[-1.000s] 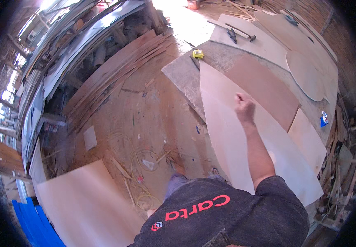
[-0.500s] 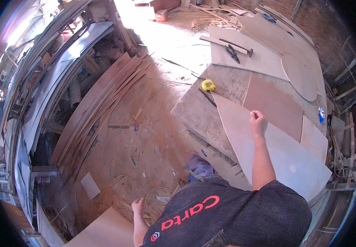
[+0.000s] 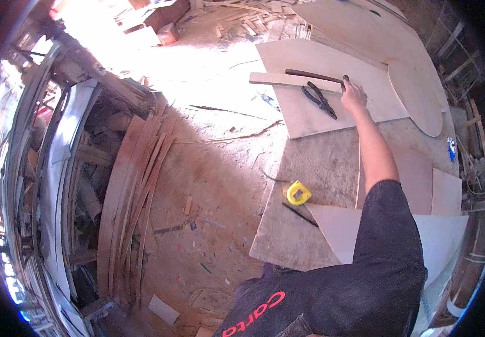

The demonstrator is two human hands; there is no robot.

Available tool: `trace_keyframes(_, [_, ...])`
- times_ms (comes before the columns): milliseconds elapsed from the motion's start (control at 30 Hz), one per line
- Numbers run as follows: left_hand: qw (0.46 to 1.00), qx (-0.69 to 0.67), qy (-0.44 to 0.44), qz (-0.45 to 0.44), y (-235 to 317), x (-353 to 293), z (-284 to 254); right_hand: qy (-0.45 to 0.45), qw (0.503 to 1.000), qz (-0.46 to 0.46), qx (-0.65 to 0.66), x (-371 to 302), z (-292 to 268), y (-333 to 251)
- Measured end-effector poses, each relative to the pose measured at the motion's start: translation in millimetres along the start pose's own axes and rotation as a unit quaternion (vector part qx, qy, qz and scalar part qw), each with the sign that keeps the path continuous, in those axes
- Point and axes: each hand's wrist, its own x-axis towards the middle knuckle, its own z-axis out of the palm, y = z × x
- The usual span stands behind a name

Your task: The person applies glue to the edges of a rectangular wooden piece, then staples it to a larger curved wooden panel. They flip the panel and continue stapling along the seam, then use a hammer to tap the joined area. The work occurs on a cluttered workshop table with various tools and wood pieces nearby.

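Note:
My right hand (image 3: pixel 354 96) reaches over the far part of the worktable (image 3: pixel 287 236). Its fingers close round the head end of a hammer (image 3: pixel 312 75), whose dark handle points left across a pale wood strip (image 3: pixel 262 78). Pliers with black handles (image 3: pixel 319 101) lie just left of this hand, partly over the strip. Beneath these tools is a pale plywood sheet (image 3: pixel 304 121). Closer to me, a yellow tape measure (image 3: pixel 298 192) rests on the table, with a thin dark stick (image 3: pixel 300 214) beside it. My left hand is out of view.
Curved brown wood strips (image 3: pixel 127 196) lean against a cluttered rack on the left. Scrap wood (image 3: pixel 248 19) covers the floor at the back. A rounded board (image 3: pixel 413 101) lies at the table's far right, and a blue-and-white packet (image 3: pixel 451 149) near the right edge.
My right hand has gone from above the near white panel forward to the hammer and taken hold of its head end. My left hand has dropped out of view. The view has shifted forward.

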Motion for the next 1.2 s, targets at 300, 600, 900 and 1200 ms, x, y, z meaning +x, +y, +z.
trace_keyframes(300, [0.998,0.066,0.008,0.004,134.2,-18.0,-80.5,-0.176,0.969,0.018,-0.171,65.9,4.5,-32.2])
trace_keyframes(600, [0.967,0.161,-0.047,0.190,243.4,85.1,-99.9,-0.042,0.987,0.156,-0.002,-47.2,-12.0,67.9])
trace_keyframes(900, [0.911,0.197,-0.074,0.355,356.0,92.9,-27.0,0.148,0.767,0.256,0.569,-369.3,-244.9,51.5])
trace_keyframes(1200, [0.838,0.109,-0.073,0.530,360.2,30.6,8.7,0.014,0.747,0.355,0.561,-593.7,-300.8,26.9])
